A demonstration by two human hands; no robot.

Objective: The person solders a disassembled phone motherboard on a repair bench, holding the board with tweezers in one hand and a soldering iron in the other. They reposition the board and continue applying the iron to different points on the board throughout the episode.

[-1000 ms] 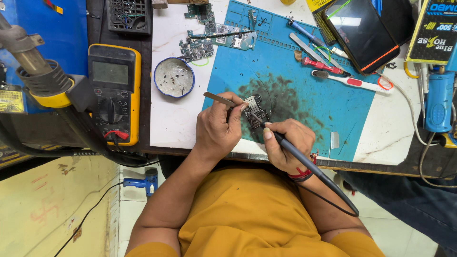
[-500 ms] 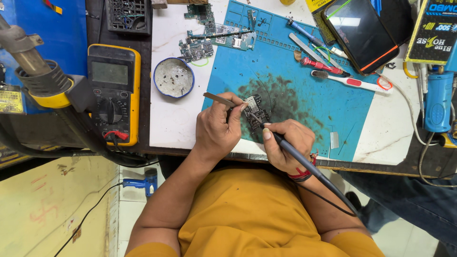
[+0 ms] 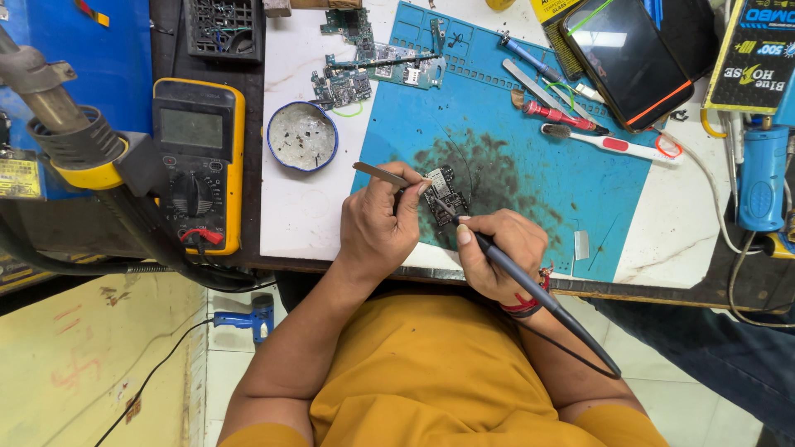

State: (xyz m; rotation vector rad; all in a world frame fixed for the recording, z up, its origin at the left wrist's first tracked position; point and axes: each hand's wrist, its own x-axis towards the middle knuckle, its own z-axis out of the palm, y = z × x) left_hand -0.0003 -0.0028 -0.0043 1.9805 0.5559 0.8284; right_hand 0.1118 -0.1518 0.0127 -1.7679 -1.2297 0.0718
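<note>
Landmark: we place everything against the blue work mat (image 3: 530, 108), which lies on the white bench top (image 3: 290, 207).
Circuit board: the small dark circuit board (image 3: 445, 192) sits on the sooty patch near the mat's front left edge, flat as far as we can tell.
Left hand: our left hand (image 3: 379, 222) rests at the mat's front left corner, thumb and forefinger pinching metal tweezers (image 3: 385, 175) whose tips reach the board's left side; the other fingers curl under.
Right hand: our right hand (image 3: 497, 252) sits at the mat's front edge, fingers pressed together in a pen grip round a dark soldering iron (image 3: 530, 290); its tip touches the board's middle, and its cable trails back past our wrist.
Progress: we judge the rework on the board to be under way, with iron and tweezers both on it; whether any joint is finished is too small to tell.
Left of the mat: a round tin (image 3: 302, 136) with grey residue, then a yellow multimeter (image 3: 199, 161).
Back of the mat: more circuit boards (image 3: 364, 70).
Right part of the mat: a red-handled tool (image 3: 556, 114), a white brush (image 3: 617, 147) and a dark phone (image 3: 625, 58).
</note>
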